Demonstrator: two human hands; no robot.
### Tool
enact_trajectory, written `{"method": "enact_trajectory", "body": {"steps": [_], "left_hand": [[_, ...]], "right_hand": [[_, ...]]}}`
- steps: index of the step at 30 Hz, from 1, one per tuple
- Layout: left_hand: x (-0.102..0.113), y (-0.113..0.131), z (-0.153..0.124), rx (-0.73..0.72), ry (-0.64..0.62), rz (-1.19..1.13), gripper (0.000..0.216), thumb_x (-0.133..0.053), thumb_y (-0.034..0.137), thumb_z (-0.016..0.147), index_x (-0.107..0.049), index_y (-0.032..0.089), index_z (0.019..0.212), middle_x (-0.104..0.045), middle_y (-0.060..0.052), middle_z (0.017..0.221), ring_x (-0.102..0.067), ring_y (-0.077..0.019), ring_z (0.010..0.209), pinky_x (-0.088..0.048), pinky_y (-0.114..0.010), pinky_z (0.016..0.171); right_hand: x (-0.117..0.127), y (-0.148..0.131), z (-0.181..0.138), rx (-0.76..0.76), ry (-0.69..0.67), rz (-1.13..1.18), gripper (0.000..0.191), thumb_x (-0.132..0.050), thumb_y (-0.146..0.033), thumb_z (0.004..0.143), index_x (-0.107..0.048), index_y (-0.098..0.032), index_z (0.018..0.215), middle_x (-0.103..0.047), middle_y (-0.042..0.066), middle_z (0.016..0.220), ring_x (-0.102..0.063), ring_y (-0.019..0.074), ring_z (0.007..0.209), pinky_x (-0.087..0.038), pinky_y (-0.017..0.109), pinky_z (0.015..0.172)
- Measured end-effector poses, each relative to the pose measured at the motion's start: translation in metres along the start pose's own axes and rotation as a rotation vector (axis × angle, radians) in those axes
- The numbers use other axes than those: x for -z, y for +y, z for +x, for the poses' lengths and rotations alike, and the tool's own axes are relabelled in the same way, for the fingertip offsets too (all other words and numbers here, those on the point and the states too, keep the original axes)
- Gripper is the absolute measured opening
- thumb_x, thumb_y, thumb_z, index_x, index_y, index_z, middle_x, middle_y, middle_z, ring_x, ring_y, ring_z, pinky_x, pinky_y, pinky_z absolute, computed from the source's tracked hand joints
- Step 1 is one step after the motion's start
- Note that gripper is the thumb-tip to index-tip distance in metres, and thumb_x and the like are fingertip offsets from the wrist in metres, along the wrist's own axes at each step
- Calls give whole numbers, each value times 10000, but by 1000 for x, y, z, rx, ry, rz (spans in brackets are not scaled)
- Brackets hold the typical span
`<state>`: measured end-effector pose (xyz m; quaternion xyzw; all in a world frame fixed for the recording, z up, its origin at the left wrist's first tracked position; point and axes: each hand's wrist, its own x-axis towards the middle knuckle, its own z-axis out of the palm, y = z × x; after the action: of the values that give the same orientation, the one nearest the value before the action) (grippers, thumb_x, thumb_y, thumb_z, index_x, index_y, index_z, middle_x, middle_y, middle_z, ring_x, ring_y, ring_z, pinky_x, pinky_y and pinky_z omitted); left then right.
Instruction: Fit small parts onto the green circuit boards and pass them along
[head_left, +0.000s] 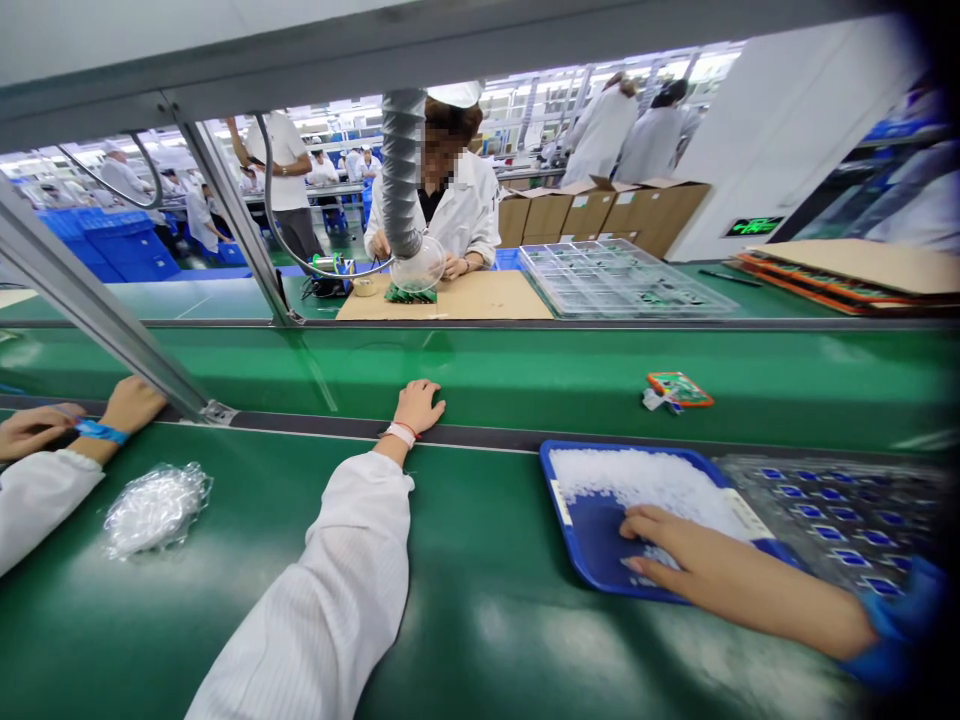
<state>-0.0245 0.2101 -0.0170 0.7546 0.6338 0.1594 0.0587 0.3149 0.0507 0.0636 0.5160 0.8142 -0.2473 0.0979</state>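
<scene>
Near the middle, a bare hand [416,407] lies flat on the dark edge strip [480,436] of the green tabletop [465,600], its fingers [433,407] close together and holding nothing. To the right, a second hand with a blue cuff [720,570] rests in a shallow blue plastic tray [592,560], its fingers [652,530] slightly spread, pressing into a heap of small white granules [645,485].

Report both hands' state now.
Left hand: open, empty, on the belt edge.
Right hand: open, in white granules in a blue tray.
</scene>
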Motion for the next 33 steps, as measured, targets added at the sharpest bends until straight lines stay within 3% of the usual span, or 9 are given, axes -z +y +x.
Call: {"method": "enact_trajectory", "body": {"steps": [8,33], "left_hand": [[0,0,1,1,-11,-2,375,-503,345,853,-550,176,1184,-518,-96,1279,-414,-243,1224,-349,-385,1024],[3,1,0,7,-28,-1,365,-492,345,859,-538,187,1185,-512,-95,1282,-413,-240,1228,-347,-386,1022]], "right_hand": [[-6,6,2,6,60,30,358,-435,-424,800,-635,-184,974,-612,133,1057,-628,292,930,-487,420,864],[-2,0,0,0,-4,12,422,-380,-404,828,-604,-132,1060,-583,173,1119,-603,299,984,-463,446,900]]}}
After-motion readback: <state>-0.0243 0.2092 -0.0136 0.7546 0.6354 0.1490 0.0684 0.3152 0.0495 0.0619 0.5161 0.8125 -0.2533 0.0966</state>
